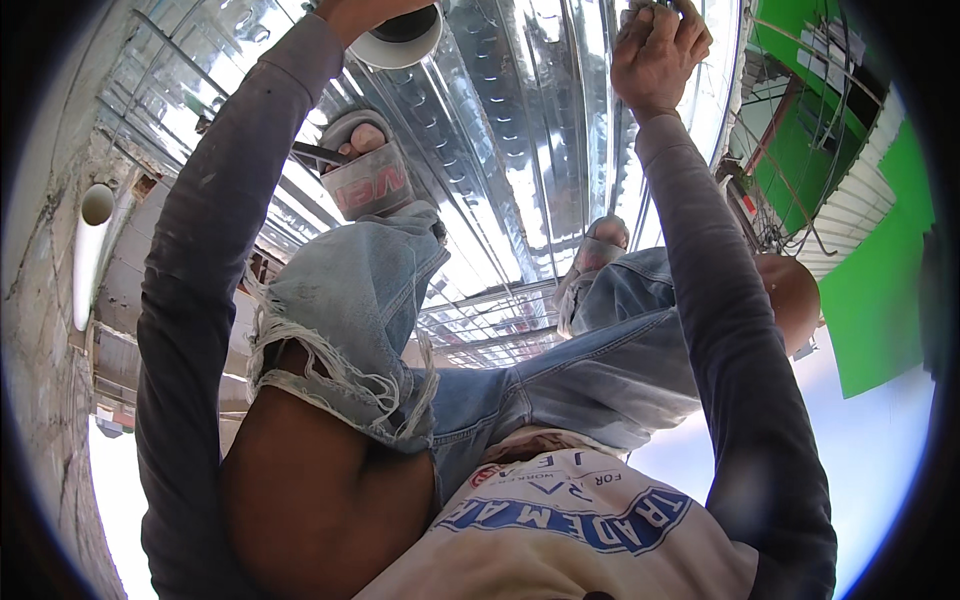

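Cylinder [415,53], white-rimmed: showing at eleven o'clock, just four o'clock of the nearer left hand [362,12], whose openness and grip the upper edge is hiding; right hand [660,58], one o'clock: keeping fingers bent, contents unclear.

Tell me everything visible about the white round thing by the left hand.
The white round thing looks smooth, perhaps plastic, with a pale curved rim around a dark round middle facing the camera. The picture's upper edge cuts it off, so its full shape is hidden. It shows against the shiny ribbed metal sheeting, beside the left hand; whether it is gripped cannot be seen.
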Demonstrator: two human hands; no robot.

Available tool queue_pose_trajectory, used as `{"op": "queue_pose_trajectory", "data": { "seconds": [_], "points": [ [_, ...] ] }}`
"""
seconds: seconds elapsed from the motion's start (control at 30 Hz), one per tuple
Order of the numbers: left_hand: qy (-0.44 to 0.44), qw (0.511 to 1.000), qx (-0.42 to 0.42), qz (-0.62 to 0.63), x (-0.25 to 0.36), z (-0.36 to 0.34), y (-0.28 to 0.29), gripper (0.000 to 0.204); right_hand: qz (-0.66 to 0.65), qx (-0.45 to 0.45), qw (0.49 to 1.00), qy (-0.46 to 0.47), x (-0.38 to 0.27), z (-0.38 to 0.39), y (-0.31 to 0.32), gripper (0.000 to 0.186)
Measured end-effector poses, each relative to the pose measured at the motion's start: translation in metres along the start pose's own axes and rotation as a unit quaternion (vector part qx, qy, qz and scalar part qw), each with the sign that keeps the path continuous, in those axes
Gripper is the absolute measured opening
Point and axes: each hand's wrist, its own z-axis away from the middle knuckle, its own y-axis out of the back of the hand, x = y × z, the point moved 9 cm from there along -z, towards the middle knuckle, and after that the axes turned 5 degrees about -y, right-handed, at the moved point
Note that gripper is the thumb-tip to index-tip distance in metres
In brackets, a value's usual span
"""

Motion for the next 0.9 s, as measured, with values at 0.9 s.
{"op": "queue_pose_trajectory", "data": {
  "seconds": [0.9],
  "points": [
    [0.044, 0.992, 0.092, -0.07, -0.011, 0.01, 0.005, 0.045, -0.053, -0.026, 0.996, -0.06, 0.011, 0.012, -0.002, 0.018]
  ]
}}
